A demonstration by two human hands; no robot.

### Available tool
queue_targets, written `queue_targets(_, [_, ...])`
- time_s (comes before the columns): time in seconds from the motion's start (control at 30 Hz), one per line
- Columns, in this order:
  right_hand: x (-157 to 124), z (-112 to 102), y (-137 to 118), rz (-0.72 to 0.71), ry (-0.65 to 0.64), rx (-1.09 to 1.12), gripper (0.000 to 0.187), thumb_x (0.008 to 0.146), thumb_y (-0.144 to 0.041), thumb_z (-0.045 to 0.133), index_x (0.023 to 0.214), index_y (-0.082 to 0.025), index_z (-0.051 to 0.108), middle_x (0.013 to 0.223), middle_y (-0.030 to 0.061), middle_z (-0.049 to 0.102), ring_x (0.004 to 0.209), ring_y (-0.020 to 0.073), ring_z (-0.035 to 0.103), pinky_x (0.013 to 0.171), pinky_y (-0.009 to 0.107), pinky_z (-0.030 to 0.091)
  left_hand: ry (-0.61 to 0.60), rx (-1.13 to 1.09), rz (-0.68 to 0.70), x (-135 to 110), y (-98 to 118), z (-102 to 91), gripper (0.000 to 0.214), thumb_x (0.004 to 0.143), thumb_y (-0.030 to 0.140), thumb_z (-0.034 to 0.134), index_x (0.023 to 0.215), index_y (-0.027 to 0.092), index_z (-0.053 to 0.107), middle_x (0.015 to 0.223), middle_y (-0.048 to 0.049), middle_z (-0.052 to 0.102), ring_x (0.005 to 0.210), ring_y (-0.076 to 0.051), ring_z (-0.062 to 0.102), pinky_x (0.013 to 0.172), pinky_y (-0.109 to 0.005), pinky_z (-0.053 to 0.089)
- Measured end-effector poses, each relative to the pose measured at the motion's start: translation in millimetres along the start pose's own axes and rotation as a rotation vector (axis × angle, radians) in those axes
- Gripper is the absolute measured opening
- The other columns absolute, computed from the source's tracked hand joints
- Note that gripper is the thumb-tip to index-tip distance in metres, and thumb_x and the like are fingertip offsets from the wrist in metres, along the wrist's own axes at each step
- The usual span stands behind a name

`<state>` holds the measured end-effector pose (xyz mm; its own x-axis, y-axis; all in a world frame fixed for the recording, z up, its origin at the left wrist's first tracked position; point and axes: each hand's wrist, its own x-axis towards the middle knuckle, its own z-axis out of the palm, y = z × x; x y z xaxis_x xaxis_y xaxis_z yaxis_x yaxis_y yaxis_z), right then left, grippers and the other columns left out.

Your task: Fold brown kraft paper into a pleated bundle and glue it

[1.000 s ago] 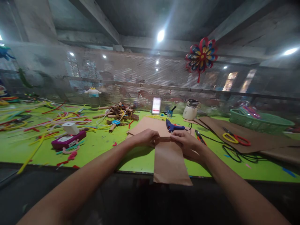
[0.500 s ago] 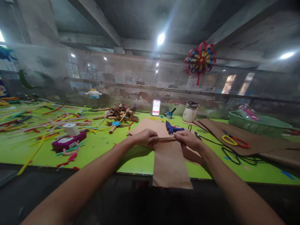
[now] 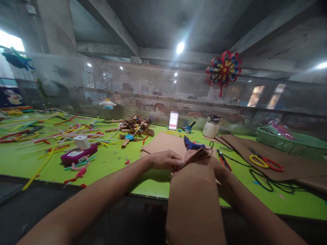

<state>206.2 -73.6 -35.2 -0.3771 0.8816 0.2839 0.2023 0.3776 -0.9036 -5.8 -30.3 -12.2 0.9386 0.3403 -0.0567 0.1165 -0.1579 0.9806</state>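
Brown paper strip (image 3: 195, 200), front of green counter (image 3: 150, 186)

The strip reaches down past the near edge; left hand (image 3: 166, 160), fingers pinching its upper left edge; right hand (image 3: 216, 166), mostly hidden behind the paper, finger state cannot be told; red-handled tool (image 3: 226, 162) lies right; blue glue gun (image 3: 192, 145) rests just beyond; twig bundle (image 3: 134, 126) and cream jug (image 3: 211, 128) stand farther back.

Dim overall, streaked glare around ceiling lamp (image 3: 180, 47)
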Motion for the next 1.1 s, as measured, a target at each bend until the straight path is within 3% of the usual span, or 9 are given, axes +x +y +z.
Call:
queue_targets(0.17, [-8, 0, -9, -0.041, -0.055, 0.118, 0.025, 0.071, -0.037, 0.068, 0.079, -0.014, 0.069, 0.072, 0.0048, 0.063, 0.069, 0.0167, 0.057, 0.066, 0.028, 0.046, 0.008, 0.002, 0.005, 3, -4, -4.0, 0.038, 0.070, 0.049, 0.066, 0.082, 0.013, 0.066, 0.070, -0.0026, 0.061, 0.062, -0.012, 0.054, 0.067, -0.028, 0.043])
queue_targets(0.23, [-8, 0, -16, -0.027, -0.067, 0.039, 0.024, 0.074, -0.037, 0.066, 0.080, -0.014, 0.069, 0.074, 0.0044, 0.063, 0.070, 0.0159, 0.056, 0.066, 0.027, 0.044, 0.147, 0.034, 0.043, 3, -3, -12.6, 0.039, 0.073, 0.049, 0.063, 0.087, 0.013, 0.066, 0.075, -0.0044, 0.063, 0.067, -0.012, 0.056, 0.068, -0.027, 0.044])
queue_targets(0.33, [-2, -2, -21, -0.004, -0.101, -0.162, 0.026, 0.077, -0.039, 0.060, 0.082, -0.015, 0.069, 0.076, 0.0038, 0.063, 0.069, 0.0152, 0.053, 0.063, 0.026, 0.042, 0.455, 0.138, 0.142, 3, 0, -27.4, 0.045, 0.079, 0.053, 0.052, 0.090, 0.011, 0.065, 0.083, -0.0075, 0.064, 0.073, -0.013, 0.056, 0.068, -0.026, 0.043])
queue_targets(0.4, [4, -3, -19, -0.004, -0.120, -0.297, 0.026, 0.078, -0.039, 0.058, 0.081, -0.016, 0.070, 0.076, 0.0042, 0.064, 0.068, 0.0161, 0.053, 0.061, 0.026, 0.042, 0.569, 0.210, 0.165, 4, 0, -33.8, 0.051, 0.082, 0.056, 0.044, 0.094, 0.011, 0.065, 0.088, -0.0094, 0.064, 0.078, -0.014, 0.057, 0.069, -0.026, 0.043])
queue_targets(0.47, [12, -5, -14, -0.019, -0.146, -0.415, 0.025, 0.078, -0.036, 0.056, 0.080, -0.016, 0.071, 0.077, 0.0053, 0.066, 0.069, 0.0172, 0.054, 0.061, 0.026, 0.042, 0.561, 0.329, 0.129, 5, -2, -35.4, 0.056, 0.082, 0.058, 0.041, 0.092, 0.010, 0.066, 0.088, -0.0095, 0.065, 0.079, -0.015, 0.057, 0.069, -0.026, 0.043])
queue_targets(0.57, [19, -6, -4, -0.021, -0.154, -0.512, 0.024, 0.078, -0.033, 0.054, 0.081, -0.016, 0.071, 0.077, 0.0057, 0.066, 0.069, 0.0177, 0.055, 0.060, 0.026, 0.042, 0.450, 0.599, 0.064, 10, -9, -30.6, 0.050, 0.077, 0.056, 0.050, 0.088, 0.011, 0.069, 0.080, -0.0060, 0.067, 0.073, -0.016, 0.056, 0.063, -0.023, 0.040])
queue_targets(0.7, [14, -1, 3, 0.018, -0.055, -0.438, 0.022, 0.076, -0.030, 0.054, 0.080, -0.015, 0.070, 0.071, 0.0052, 0.065, 0.065, 0.0164, 0.054, 0.054, 0.024, 0.040, 0.422, 0.766, 0.027, 20, -23, -24.6, 0.036, 0.072, 0.041, 0.061, 0.092, 0.012, 0.070, 0.080, -0.0054, 0.068, 0.069, -0.015, 0.056, 0.059, -0.022, 0.038])
queue_targets(0.9, [6, 6, 6, 0.036, 0.014, -0.511, 0.020, 0.076, -0.026, 0.056, 0.074, -0.011, 0.069, 0.067, 0.0042, 0.061, 0.060, 0.0132, 0.052, 0.052, 0.022, 0.037, 0.429, 1.061, 0.213, 29, -34, -27.1, 0.026, 0.076, 0.038, 0.061, 0.078, 0.015, 0.073, 0.075, -0.0079, 0.062, 0.078, -0.017, 0.053, 0.069, -0.025, 0.037])
queue_targets(1.1, [8, 1, 16, -0.057, 0.048, -0.615, 0.019, 0.077, -0.026, 0.057, 0.075, -0.012, 0.069, 0.069, 0.0049, 0.062, 0.062, 0.0129, 0.051, 0.053, 0.022, 0.035, 0.415, 1.111, 0.204, 29, -36, -23.8, 0.024, 0.080, 0.034, 0.058, 0.082, 0.015, 0.072, 0.070, -0.0061, 0.056, 0.070, -0.015, 0.049, 0.061, -0.023, 0.033])
